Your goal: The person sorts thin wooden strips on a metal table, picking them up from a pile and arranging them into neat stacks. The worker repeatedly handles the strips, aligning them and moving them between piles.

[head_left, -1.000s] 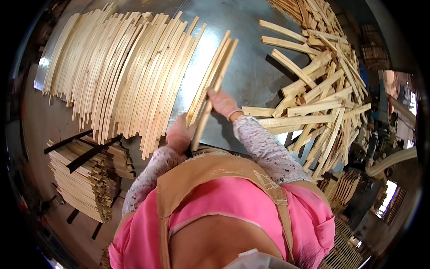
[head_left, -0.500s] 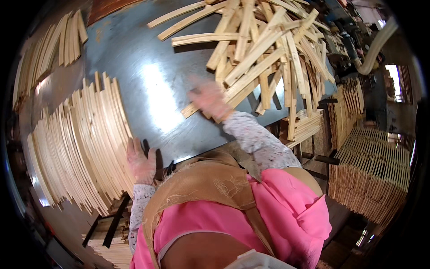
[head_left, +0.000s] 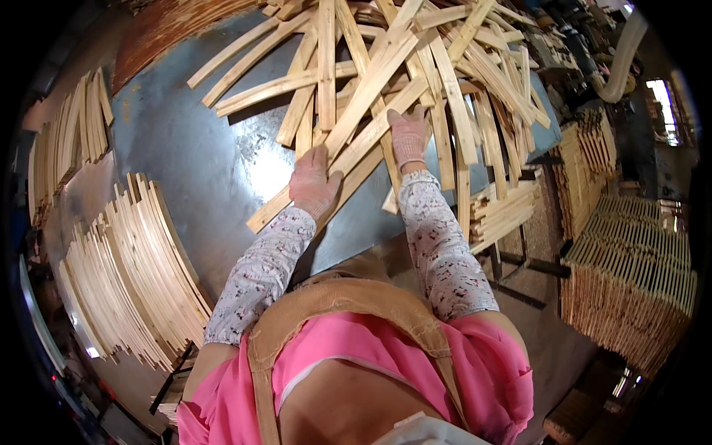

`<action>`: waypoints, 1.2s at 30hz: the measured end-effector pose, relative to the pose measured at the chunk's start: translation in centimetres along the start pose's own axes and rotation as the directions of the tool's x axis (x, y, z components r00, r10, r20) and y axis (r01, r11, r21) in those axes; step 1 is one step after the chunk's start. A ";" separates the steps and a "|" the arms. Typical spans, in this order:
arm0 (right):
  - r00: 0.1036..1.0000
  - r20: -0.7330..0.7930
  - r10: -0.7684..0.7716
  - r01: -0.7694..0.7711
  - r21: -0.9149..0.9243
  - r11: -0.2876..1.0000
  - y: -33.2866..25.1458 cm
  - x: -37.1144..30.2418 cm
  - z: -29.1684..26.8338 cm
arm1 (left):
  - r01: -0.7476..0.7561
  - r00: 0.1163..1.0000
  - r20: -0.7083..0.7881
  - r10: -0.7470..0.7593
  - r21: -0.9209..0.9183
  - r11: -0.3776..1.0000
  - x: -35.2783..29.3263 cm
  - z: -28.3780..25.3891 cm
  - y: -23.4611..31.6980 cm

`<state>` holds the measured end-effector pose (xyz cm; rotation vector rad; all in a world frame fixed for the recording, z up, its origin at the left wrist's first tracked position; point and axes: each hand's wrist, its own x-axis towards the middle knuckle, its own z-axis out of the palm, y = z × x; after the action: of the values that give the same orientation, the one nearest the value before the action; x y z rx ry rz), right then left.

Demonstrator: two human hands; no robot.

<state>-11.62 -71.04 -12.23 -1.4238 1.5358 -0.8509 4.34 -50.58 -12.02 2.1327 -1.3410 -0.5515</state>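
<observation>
Both my hands wear pale pinkish knit gloves and rest on one long wooden strip (head_left: 363, 142) lying slantwise at the near side of a loose pile. My left hand (head_left: 311, 185) grips it toward its near-left end, thumb apart on the near edge. Farther along, my right hand (head_left: 409, 139) has its fingers curled over the same strip. A second strip (head_left: 356, 178) lies just below, partly under my left hand. Crossing strips of the pile (head_left: 378, 70) spread beyond my hands. What my fingers do beneath the strip is hidden.
A blue-grey metal table (head_left: 185, 141) carries the pile. To the left stands a row of aligned strips (head_left: 137, 271), with a smaller bundle (head_left: 70, 144) beyond. At right are stacked strips (head_left: 504, 215) and a tall slatted stack (head_left: 630, 274). A rusty sheet (head_left: 167, 37) lies at the far left.
My left hand has moved from the aligned row over to the pile's near strip. My right hand has gone farther away and to the right, now on that strip. The view has shifted.
</observation>
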 end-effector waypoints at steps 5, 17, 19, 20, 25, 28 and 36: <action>0.964 0.161 -0.213 0.075 0.604 0.793 -5.9 -2.7 5.8 | 0.012 1.000 -0.001 -0.013 0.275 0.961 -1.2 -2.8 0.0; 0.691 0.702 -0.173 -0.134 0.359 0.924 -9.5 -9.6 8.8 | 0.377 0.814 -0.379 -0.440 -0.232 0.897 8.0 -16.5 -2.9; 0.709 0.692 -0.133 -0.092 0.278 0.956 -9.9 -9.2 9.0 | 0.251 0.849 -0.428 -0.311 -0.192 0.949 19.7 -24.3 -4.8; 0.677 0.734 -0.053 -0.108 0.171 0.979 -11.7 -9.1 8.5 | 0.177 0.821 -0.508 -0.261 -0.208 0.962 24.5 -28.7 -5.9; 0.830 0.515 -0.215 0.108 0.230 0.967 -8.3 -5.1 8.9 | 0.116 0.801 -0.569 -0.184 -0.153 0.981 34.1 -35.3 -10.9; 0.827 0.431 -0.361 0.407 -0.015 0.913 -7.6 -2.3 9.5 | 0.364 0.926 -0.236 -0.294 0.364 0.857 32.7 -25.8 -19.4; 0.817 0.286 -0.501 0.573 -0.503 0.647 -8.6 1.1 18.8 | 0.433 0.901 -0.162 -0.403 0.403 0.806 19.7 -21.5 -29.8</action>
<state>9.07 -71.90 -12.24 -2.4255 1.3278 -0.6243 45.73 -53.09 -15.88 2.8224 -1.0145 -0.3603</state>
